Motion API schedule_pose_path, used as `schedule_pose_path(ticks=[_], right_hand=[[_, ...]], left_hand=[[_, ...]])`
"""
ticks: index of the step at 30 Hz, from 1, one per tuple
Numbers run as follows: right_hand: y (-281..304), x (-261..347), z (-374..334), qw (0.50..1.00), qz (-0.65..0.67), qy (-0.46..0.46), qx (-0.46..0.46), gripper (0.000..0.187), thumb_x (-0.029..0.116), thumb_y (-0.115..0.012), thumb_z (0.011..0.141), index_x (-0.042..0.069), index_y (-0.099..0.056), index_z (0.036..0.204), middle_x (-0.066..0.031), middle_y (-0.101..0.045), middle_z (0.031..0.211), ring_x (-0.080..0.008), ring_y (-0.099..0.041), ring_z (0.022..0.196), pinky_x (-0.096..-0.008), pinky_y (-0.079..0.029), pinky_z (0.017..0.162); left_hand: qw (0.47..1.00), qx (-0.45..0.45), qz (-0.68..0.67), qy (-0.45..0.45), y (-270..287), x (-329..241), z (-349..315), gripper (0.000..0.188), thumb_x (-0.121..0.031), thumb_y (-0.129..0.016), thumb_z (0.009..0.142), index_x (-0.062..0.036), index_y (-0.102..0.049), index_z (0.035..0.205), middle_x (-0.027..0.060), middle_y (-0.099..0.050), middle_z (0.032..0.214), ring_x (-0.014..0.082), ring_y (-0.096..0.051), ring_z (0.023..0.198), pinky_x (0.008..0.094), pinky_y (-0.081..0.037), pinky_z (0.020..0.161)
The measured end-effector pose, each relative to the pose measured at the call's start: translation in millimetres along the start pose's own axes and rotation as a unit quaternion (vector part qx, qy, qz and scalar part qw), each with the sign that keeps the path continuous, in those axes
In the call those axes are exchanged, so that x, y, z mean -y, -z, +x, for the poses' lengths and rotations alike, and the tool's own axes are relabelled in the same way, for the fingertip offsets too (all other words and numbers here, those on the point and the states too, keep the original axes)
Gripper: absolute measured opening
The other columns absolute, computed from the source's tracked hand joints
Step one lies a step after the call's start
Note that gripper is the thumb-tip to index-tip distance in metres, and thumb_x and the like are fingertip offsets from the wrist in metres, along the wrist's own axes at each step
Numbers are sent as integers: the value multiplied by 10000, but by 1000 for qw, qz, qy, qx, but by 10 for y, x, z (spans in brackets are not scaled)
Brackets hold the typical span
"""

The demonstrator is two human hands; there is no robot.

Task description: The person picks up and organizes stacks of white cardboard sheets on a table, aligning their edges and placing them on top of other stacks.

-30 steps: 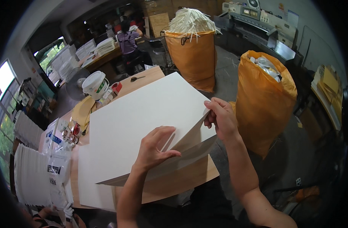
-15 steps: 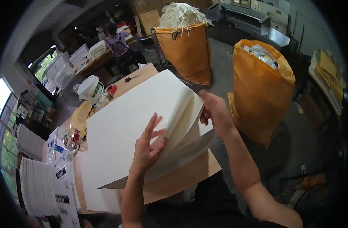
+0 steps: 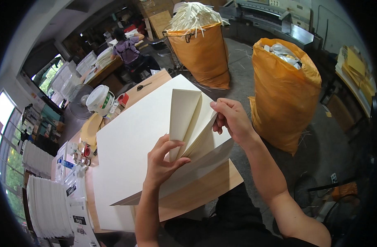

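Note:
A folded piece of cream paper [image 3: 183,115] is raised above a broad white sheet [image 3: 135,140] on the wooden table. Its creased flap stands up, and several layers show along its lower right edge. My left hand [image 3: 163,159] is closed on its lower end, thumb to the right and fingers on the left. At the right edge, my right hand [image 3: 231,120] pinches the paper between thumb and curled fingers. The white sheet's near edge overhangs, with a shaded surface under it.
Beyond the table stand two orange sacks, one with paper strips [image 3: 203,57], another with plastic scraps [image 3: 285,94]. Scissors [image 3: 143,86], a white bucket [image 3: 100,99] and tape rolls [image 3: 87,151] lie along the table's far and left side. Paper stacks [image 3: 48,206] rise at left. A person [image 3: 128,51] sits farther back.
My left hand, spread over the paper before, has closed on its lower end. The paper's curled edge now stands as a creased fold. My right hand keeps its grip, nearly in place.

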State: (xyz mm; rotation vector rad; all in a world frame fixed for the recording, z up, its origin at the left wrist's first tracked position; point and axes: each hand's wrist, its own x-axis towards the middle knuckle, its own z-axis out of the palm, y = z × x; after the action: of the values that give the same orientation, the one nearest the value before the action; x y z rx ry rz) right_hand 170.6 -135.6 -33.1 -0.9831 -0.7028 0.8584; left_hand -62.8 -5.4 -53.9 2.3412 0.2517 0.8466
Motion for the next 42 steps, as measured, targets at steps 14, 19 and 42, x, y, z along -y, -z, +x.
schedule_pose_path(ticks=[14, 19, 42], right_hand=[[-13, -84, 36, 999, 47, 5, -9, 338, 259, -649, 1021, 101, -554, 739, -8, -559, 604, -130, -631, 524, -266, -451, 453], [-13, -99, 23, 999, 36, 15, -8, 344, 266, -669, 1013, 100, -548, 737, -4, -556, 607, -122, -629, 526, -262, -446, 452], [3, -539, -636, 739, -577, 346, 48, 404, 450, -703, 937, 117, -690, 1164, -117, -684, 1109, -318, -606, 1162, -531, -297, 1135]], left_hand=[[996, 12, 76, -37, -55, -31, -12, 474, -96, -860, 797, -150, -724, 1247, 152, -583, 1471, 317, -743, 1091, 407, -597, 931], [999, -1, 44, -8, -8, -39, -18, 487, -57, -830, 818, -148, -717, 1283, 149, -603, 1449, 309, -736, 1116, 401, -596, 934], [997, 11, 69, -33, -63, 5, 12, 594, -112, -896, 733, -166, -713, 1296, 138, -686, 1322, 316, -689, 1167, 422, -562, 996]])
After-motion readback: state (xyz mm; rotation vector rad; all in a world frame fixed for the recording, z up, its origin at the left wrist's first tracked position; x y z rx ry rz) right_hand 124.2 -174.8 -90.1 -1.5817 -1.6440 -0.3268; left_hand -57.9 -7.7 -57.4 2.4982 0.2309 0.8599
